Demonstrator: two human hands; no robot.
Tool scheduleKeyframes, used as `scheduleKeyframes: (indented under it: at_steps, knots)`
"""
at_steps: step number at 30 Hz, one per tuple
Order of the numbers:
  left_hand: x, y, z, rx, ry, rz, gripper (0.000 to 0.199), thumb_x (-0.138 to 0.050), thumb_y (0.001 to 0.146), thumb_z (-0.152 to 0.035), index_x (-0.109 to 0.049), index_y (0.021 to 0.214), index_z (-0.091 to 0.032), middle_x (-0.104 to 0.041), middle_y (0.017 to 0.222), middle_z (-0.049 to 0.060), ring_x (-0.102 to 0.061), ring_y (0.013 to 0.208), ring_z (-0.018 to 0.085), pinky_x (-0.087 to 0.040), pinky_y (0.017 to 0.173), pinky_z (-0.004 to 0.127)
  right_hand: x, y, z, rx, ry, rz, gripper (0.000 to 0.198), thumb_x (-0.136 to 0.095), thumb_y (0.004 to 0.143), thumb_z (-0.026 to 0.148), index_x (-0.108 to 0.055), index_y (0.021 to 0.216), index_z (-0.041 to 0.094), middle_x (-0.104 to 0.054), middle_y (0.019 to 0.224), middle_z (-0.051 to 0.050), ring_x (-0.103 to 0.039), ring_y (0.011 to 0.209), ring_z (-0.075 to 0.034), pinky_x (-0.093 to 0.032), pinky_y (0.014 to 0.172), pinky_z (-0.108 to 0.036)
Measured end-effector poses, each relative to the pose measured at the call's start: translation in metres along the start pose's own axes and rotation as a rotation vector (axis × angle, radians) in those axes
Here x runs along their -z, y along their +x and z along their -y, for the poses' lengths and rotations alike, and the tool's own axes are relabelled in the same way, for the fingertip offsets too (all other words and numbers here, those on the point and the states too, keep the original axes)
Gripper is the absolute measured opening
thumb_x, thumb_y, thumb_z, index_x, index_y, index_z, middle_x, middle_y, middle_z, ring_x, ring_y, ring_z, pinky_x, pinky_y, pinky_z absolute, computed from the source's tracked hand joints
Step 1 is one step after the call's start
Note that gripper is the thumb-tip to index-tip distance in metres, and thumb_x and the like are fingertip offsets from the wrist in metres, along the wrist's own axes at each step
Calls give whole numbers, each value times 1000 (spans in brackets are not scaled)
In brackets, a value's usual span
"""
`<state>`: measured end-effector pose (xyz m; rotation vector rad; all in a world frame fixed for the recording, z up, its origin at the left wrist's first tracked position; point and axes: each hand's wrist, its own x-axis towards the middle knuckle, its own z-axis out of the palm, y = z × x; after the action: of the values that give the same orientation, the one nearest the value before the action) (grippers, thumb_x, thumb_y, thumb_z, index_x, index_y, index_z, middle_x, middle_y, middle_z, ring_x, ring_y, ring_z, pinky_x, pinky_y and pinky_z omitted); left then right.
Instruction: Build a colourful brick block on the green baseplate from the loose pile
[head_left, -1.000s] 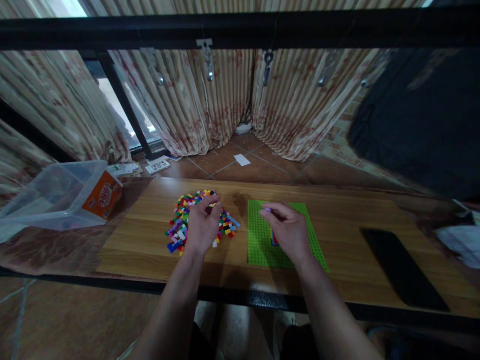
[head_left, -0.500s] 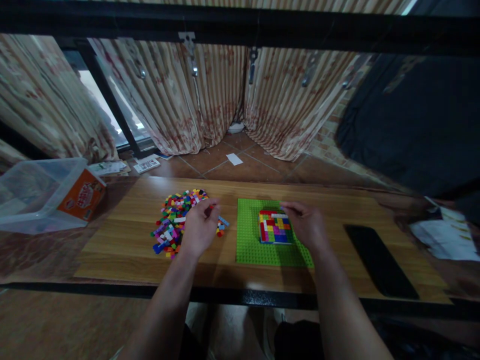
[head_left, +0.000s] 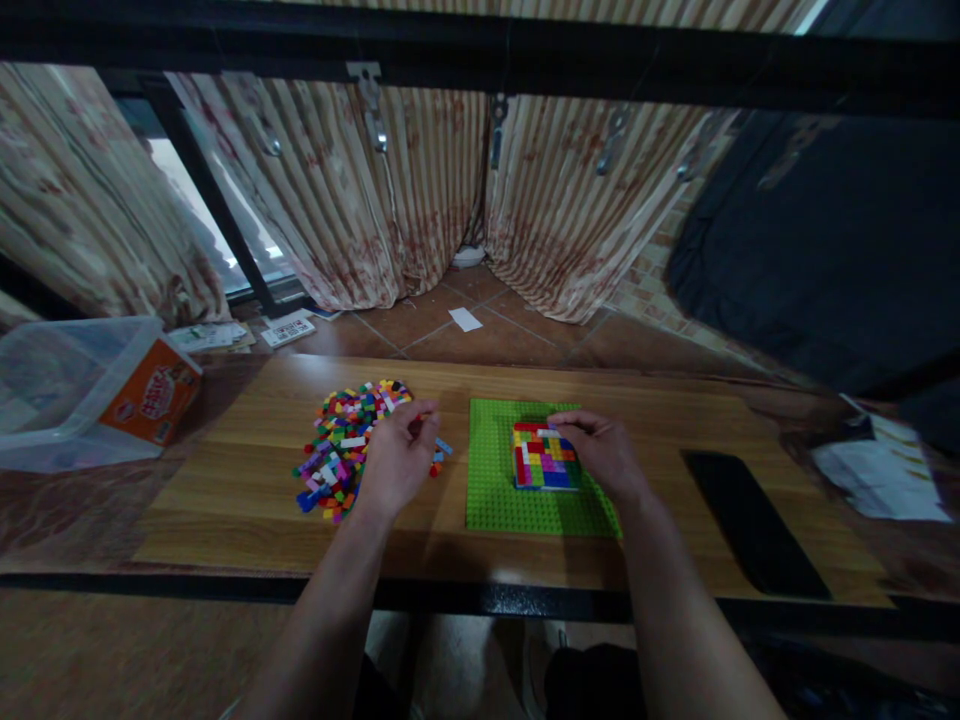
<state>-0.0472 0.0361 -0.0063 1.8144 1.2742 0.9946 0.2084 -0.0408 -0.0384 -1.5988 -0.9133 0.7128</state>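
Note:
My left hand (head_left: pixel 397 455) hovers by the right side of a heap of small toy building bricks (head_left: pixel 334 450) in many colours. Its thumb and fingers are pinched together, with a small reddish toy brick showing between them. A green studded baseplate (head_left: pixel 491 490) lies right of the heap. On it stands a low rectangular block of joined bricks (head_left: pixel 544 460) in red, yellow, white, blue and purple. My right hand (head_left: pixel 604 450) reaches over the block's far right corner, fingertips closed together at its top edge. What these fingers hold, if anything, is hidden.
A wooden board (head_left: pixel 232 500) forms the tabletop. A black phone-like slab (head_left: pixel 754 520) lies at the right. Left of the board stands a clear plastic bin (head_left: pixel 82 390) with an orange label. A dark bar (head_left: pixel 480 55) crosses above, before striped curtains (head_left: pixel 427 190).
My right hand has moved left and slightly down, from beside the brick block to over its far right corner. My left hand stays pinched near the heap. The view has shifted slightly.

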Motion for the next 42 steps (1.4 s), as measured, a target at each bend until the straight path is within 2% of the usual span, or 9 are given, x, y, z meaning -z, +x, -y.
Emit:
scheduleKeyframes:
  at_steps: [7, 20, 26, 36, 42]
  knots:
    - [0, -1, 1, -13, 4, 1, 32, -55, 84, -30, -70, 105, -12, -72, 84, 7, -62, 64, 16, -48, 60, 26, 1, -1, 0, -19, 46, 2, 19, -67, 66, 35, -76, 75, 20, -73, 72, -2, -62, 63, -15, -47, 61, -28]
    - [1, -1, 0, -14, 7, 5, 33, -54, 84, -31, -70, 105, -11, -71, 80, 6, -61, 61, 15, -48, 58, 26, -5, 1, 2, -88, 171, -38, 27, -76, 60, 36, -74, 81, 20, -74, 74, -2, -65, 67, -15, -50, 65, -29]
    - [0, -1, 0, -24, 4, 6, 33, -54, 84, -31, -69, 105, -12, -71, 82, 6, -62, 63, 16, -49, 61, 27, -8, 3, 3, -88, 156, -68, 27, -77, 57, 35, -74, 78, 20, -74, 74, -2, -64, 64, -15, -49, 64, -29]
    - [1, -2, -1, -31, 26, 16, 33, -54, 85, -31, -69, 106, -12, -73, 88, 8, -65, 70, 17, -51, 67, 28, -10, 2, 3, -49, 31, -73, 25, -72, 61, 38, -74, 79, 20, -73, 75, -3, -65, 69, -17, -50, 67, -31]
    - [3, -1, -2, -27, 27, -5, 30, -55, 83, -30, -70, 103, -12, -72, 84, 7, -63, 66, 16, -49, 63, 27, -10, 0, 1, -67, 124, -85, 32, -73, 62, 40, -73, 87, 19, -74, 78, -4, -66, 69, -17, -51, 66, -31]
